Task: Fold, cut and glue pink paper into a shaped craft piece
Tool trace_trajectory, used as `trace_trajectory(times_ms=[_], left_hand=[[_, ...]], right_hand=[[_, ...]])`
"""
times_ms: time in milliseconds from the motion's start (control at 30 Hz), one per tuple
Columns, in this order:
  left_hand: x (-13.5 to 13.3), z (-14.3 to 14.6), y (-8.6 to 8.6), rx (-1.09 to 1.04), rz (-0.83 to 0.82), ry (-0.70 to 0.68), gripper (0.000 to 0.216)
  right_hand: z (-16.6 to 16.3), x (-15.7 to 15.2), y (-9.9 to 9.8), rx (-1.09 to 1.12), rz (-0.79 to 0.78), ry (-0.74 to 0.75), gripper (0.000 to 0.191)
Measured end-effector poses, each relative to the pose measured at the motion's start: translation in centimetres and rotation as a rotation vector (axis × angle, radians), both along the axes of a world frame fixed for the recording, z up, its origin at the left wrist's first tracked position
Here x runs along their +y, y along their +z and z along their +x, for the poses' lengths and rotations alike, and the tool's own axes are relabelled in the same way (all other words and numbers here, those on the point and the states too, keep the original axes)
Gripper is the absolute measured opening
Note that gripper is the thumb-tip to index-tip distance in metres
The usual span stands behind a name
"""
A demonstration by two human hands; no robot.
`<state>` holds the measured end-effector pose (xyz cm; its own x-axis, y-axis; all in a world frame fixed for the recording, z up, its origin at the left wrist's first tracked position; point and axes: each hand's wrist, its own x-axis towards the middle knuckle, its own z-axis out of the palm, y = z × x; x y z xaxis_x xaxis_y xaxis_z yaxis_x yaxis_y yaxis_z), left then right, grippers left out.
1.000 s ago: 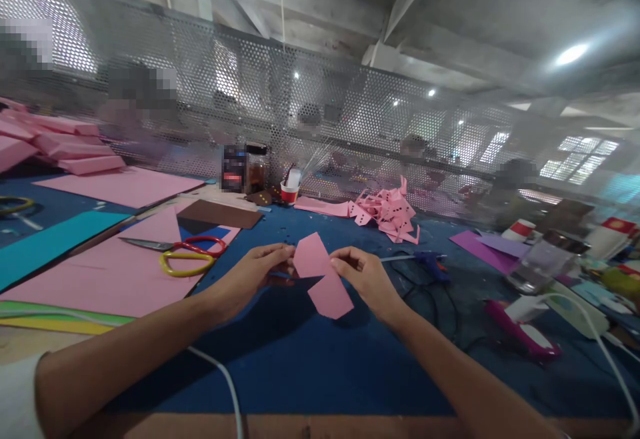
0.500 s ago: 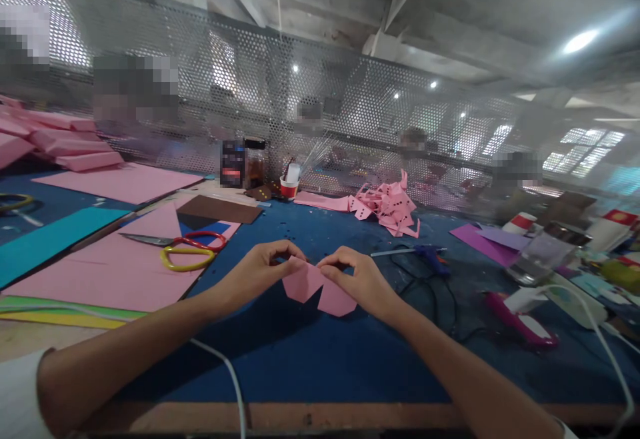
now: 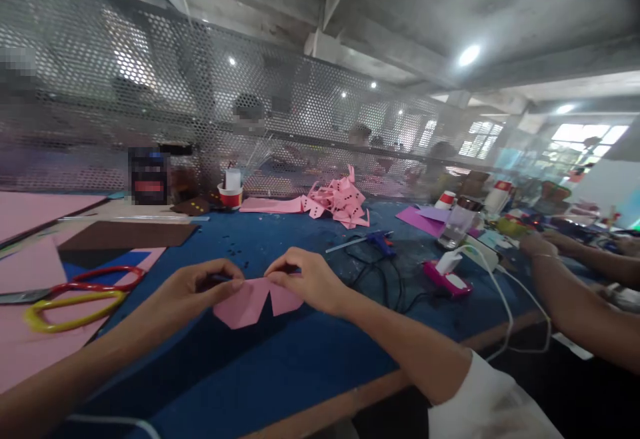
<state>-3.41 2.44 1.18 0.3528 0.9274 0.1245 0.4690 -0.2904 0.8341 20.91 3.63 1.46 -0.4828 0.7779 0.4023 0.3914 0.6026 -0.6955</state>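
Note:
Both my hands pinch one small pink paper cut-out [image 3: 249, 304] just above the blue table mat [image 3: 310, 372]. My left hand [image 3: 195, 289] holds its left top edge with fingers closed. My right hand [image 3: 303, 279] grips the right top edge, fingers curled over it. The paper has a notch at its lower middle and hangs down between the hands. Red and yellow scissors [image 3: 75, 290] lie to the left on a large pink sheet [image 3: 25, 339].
A heap of pink scraps [image 3: 337, 199] lies at the back by the perforated metal screen [image 3: 200, 112]. A glue gun [image 3: 377, 240], cables, a pink device [image 3: 445, 278] and a glass [image 3: 454, 224] sit right of centre. Another person's arms [image 3: 575, 292] rest at the far right.
The pink piece has gone from held up and spread to folded down low between my hands. The view has swung to the right, bringing another person's arms into sight.

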Motion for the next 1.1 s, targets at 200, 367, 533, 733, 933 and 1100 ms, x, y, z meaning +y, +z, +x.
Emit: trace_trajectory(times_ms=[200, 367, 533, 733, 933, 1100], left_hand=[[-0.3, -0.2, 0.8, 0.018, 0.03, 0.022, 0.032], [0.3, -1.5, 1.7, -0.031, 0.077, 0.158, 0.031], [0.7, -2.7, 1.8, -0.075, 0.082, 0.236, 0.033], [1.1, -3.7, 1.6, -0.118, 0.132, 0.276, 0.034], [0.6, -4.0, 2.1, -0.217, 0.143, 0.298, 0.029], [0.3, -4.5, 2.5, -0.244, 0.084, 0.329, 0.03]], right_hand=[[2.2, 1.2, 2.0, -0.165, 0.134, -0.05, 0.022], [10.8, 4.3, 4.1, -0.627, 0.137, -0.726, 0.032], [18.0, 5.8, 2.2, -0.828, -0.06, -0.99, 0.039], [19.1, 6.9, -0.2, -0.91, -0.134, -1.051, 0.047], [19.8, 6.9, 0.0, -0.834, -0.11, -1.104, 0.034], [21.0, 6.4, 2.0, -0.61, -0.043, -1.14, 0.046]])
